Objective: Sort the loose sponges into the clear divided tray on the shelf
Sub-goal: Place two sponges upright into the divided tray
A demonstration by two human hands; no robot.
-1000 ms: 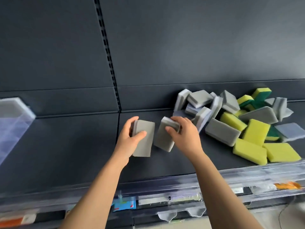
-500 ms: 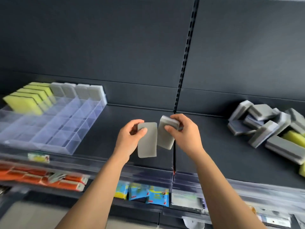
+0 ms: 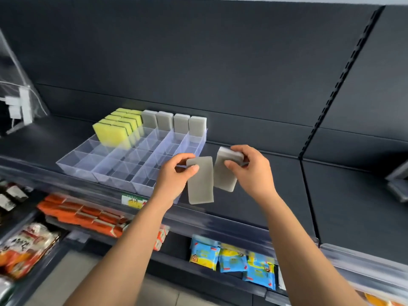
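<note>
My left hand (image 3: 174, 175) pinches the top of a grey sponge (image 3: 201, 184) that hangs upright just right of the clear divided tray (image 3: 88, 168). Beside it, my right hand (image 3: 249, 171) grips a second grey sponge (image 3: 224, 173) by its upper end. Both sponges hover above the dark shelf near the tray's right front corner. Inside the tray, yellow sponges (image 3: 114, 131) stand in the back left rows and several grey sponges (image 3: 174, 123) stand along the back. The front compartments hold nothing.
A grey sponge pile edge (image 3: 399, 186) shows at the far right of the shelf. A clear plastic holder (image 3: 17, 102) hangs at the upper left. The shelf below carries orange packets (image 3: 84, 215) and blue packets (image 3: 234, 259). A slotted upright (image 3: 344, 74) divides the back wall.
The view has swung left, away from the loose pile. Both hands carried their grey sponges over to the tray's right side, and the tray now fills the left middle.
</note>
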